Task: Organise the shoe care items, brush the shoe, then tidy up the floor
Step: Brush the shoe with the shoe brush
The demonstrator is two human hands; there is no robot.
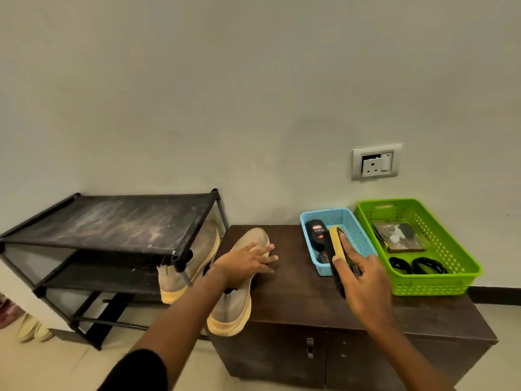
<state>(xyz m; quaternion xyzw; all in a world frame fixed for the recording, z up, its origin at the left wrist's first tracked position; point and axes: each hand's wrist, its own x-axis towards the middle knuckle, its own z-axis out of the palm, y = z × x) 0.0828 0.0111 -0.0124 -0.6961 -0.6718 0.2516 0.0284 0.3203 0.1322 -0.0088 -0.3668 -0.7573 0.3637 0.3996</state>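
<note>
**A:** Where are the arms?

**B:** Both reach forward over the dark cabinet (296,294). The left hand (248,261), at about eleven o'clock from the person, lies palm down on the tan shoe (234,306). Its fingers are straight and fanned apart, gripping nothing.

**A:** And the shoe itself?

**B:** It's on the cabinet's left end. The yellow-soled heel hangs off the near edge and the toe points towards twelve.

**A:** The right hand?

**B:** At one o'clock, clamped on the brush (337,244). The thumb is on its near side, the forefinger lies straight along the yellow back, and the other fingers curl round. The brush's far end sits over the blue basket (349,218), beside a black polish bottle (317,232) lying in it.

**A:** Further out?

**B:** At two o'clock there's a green basket (439,286) just beside the blue one, holding a packet (400,235) and black coiled cords (417,265). At ten o'clock stands a black shoe rack (112,221), with a second tan shoe (203,249) toe-up at its right end. On the wall at one is a socket plate (376,162).
</note>
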